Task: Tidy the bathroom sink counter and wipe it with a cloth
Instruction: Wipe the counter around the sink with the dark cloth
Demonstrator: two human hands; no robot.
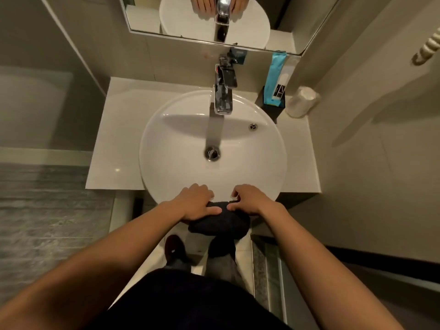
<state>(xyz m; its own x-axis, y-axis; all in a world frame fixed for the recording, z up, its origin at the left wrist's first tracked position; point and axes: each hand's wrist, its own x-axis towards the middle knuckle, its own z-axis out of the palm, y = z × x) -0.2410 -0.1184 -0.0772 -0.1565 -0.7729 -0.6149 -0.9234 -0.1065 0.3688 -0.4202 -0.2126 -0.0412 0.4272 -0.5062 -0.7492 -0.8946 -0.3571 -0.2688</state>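
A dark cloth hangs over the near rim of the round white sink basin. My left hand lies on the cloth's left end with its fingers curled over the rim. At the cloth's right end my right hand pinches the top edge with bent fingers. The pale counter surrounds the basin. At the back right a blue packet stands in a black holder, beside wrapped cups.
A chrome tap juts over the basin from the back wall, under a mirror. The counter's front edge is near my hands. A bathtub lies left. My feet stand on the floor below the sink.
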